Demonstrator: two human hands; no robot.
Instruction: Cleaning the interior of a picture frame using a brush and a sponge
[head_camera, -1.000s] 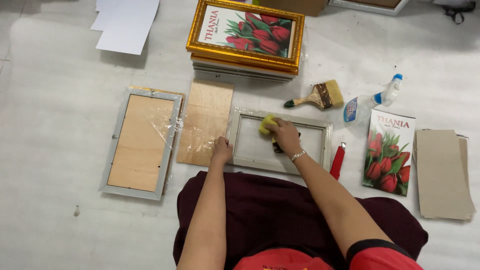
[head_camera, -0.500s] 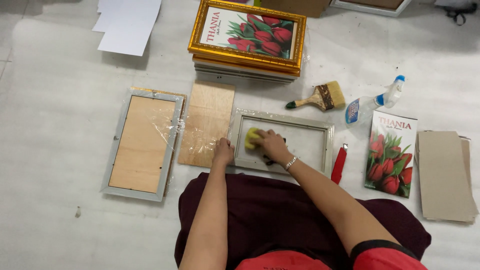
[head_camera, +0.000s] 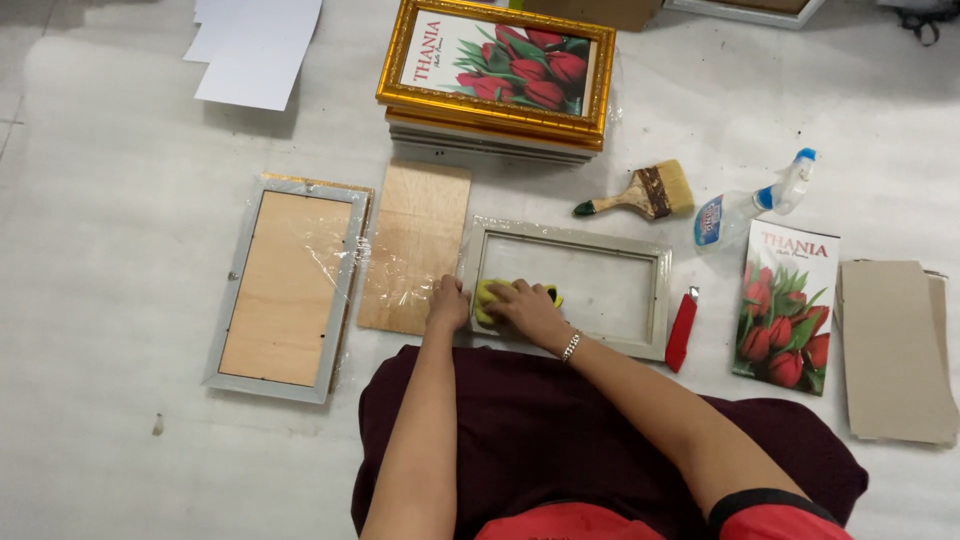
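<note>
The right hand (head_camera: 528, 308) lies palm down with fingers closed over a yellow sponge (head_camera: 492, 297), pressing it on the glass in the near left corner of the grey frame (head_camera: 565, 288), which lies face down on the floor. The left hand (head_camera: 448, 303) rests flat on that frame's left edge, fingers bent, gripping nothing that shows.

Just left of the grey frame lies a bare plywood backing board (head_camera: 415, 245), and further left a second grey frame (head_camera: 288, 286), its wooden back fitted in and loose plastic wrap on it. Just right of the grey frame lies a red utility knife (head_camera: 682, 331), then a tulip print (head_camera: 787, 303) and cardboard sheets (head_camera: 893, 350). Beyond it lie a paintbrush (head_camera: 640, 194), a spray bottle (head_camera: 752, 202) and a stack of frames topped by a gold frame (head_camera: 497, 68) holding a tulip picture.
</note>
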